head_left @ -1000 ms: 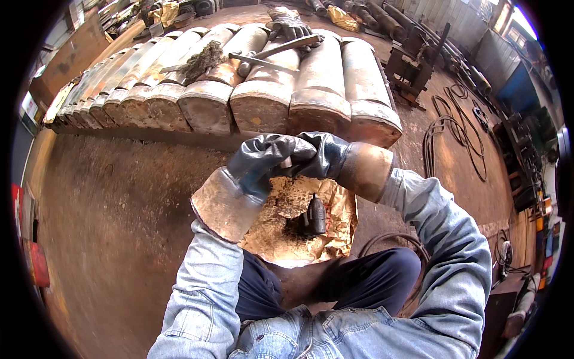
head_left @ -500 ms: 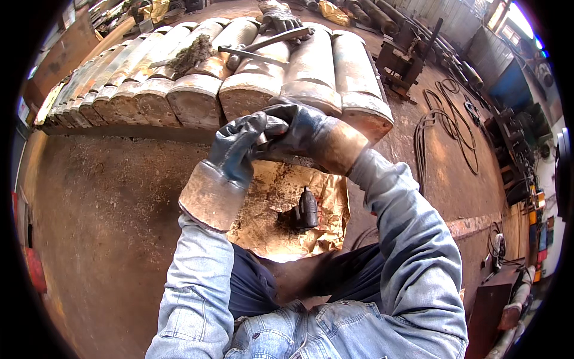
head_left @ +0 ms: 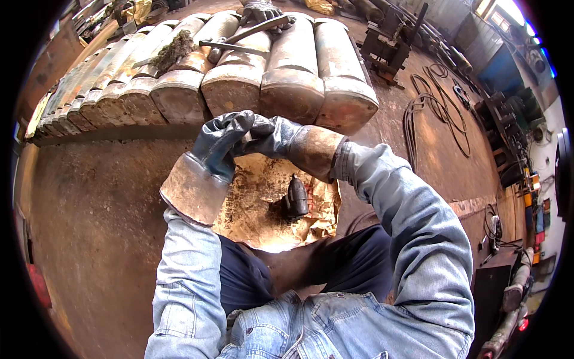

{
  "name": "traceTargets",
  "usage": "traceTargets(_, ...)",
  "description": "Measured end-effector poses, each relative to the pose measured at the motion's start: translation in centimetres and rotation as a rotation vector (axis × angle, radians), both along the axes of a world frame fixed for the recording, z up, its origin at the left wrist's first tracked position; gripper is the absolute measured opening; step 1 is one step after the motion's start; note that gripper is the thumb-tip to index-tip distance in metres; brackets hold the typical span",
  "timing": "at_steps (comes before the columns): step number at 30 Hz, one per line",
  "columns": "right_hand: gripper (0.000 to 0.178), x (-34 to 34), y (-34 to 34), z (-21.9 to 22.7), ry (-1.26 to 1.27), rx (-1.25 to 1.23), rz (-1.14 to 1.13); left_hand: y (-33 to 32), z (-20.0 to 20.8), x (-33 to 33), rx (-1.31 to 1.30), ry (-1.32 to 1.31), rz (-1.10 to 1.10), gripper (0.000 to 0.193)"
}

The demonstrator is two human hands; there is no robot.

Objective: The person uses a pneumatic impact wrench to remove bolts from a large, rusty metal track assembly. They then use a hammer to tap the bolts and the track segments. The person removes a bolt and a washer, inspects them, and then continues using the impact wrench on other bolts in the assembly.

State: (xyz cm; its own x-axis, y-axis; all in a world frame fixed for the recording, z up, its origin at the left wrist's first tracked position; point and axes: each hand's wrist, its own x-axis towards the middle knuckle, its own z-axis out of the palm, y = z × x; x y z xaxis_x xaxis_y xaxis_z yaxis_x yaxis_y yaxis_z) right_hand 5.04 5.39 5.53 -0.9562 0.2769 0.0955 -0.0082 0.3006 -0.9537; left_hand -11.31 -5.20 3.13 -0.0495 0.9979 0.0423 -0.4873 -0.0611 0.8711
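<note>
Both hands wear dark rubbery gloves with stained tan cuffs. My left hand (head_left: 216,142) and my right hand (head_left: 276,139) meet in front of me, fingers bent and closed against each other. Whatever is pinched between them is hidden by the gloves. Beneath them, a crumpled brown paper sheet (head_left: 248,206) lies on the floor, with a black bottle-shaped tool (head_left: 296,198) on it. Just beyond my hands stretches a row of worn metal cylinders (head_left: 291,90). A hammer-like tool (head_left: 239,48), a flat metal bar (head_left: 257,29) and a dark grey glove (head_left: 261,12) rest on top.
A tangled fibrous clump (head_left: 173,51) sits on the cylinders. Coiled cables (head_left: 439,107) cross the floor at right, near a dark metal stand (head_left: 385,51). Dark machinery and shelving (head_left: 508,143) line the right side. My bent knees (head_left: 359,257) flank the paper.
The cylinders, paper and tool appear shifted slightly left and up. My hands have moved a little left and stay together; my right wrist has turned, and its fingers now point left.
</note>
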Motion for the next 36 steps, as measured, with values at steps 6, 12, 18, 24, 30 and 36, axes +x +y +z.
traceTargets(6,0.034,1.2,2.0,-1.8,0.026,0.783,0.038,1.0,-1.3,0.0,-0.014,0.222,-0.219,0.037)
traceTargets(12,0.032,2.6,0.8,-5.6,-0.284,0.437,-0.156,1.1,-1.1,0.1,-0.045,0.228,-0.192,0.039)
traceTargets(18,0.040,0.7,-3.2,-3.8,0.050,-0.403,-0.116,0.7,-0.9,-0.3,-0.006,0.081,-0.244,0.032)
traceTargets(24,0.051,1.6,0.1,-4.0,-0.075,-0.371,-0.128,-0.3,0.7,0.7,-0.006,0.052,-0.157,0.030)
traceTargets(30,0.055,-0.3,-0.7,-3.2,0.351,0.033,-0.102,-0.5,0.7,1.5,-0.093,-0.047,0.088,0.030)
traceTargets(36,0.026,-1.8,0.3,0.2,0.085,-0.327,0.042,-0.8,2.0,2.0,0.032,-0.123,0.157,0.041)
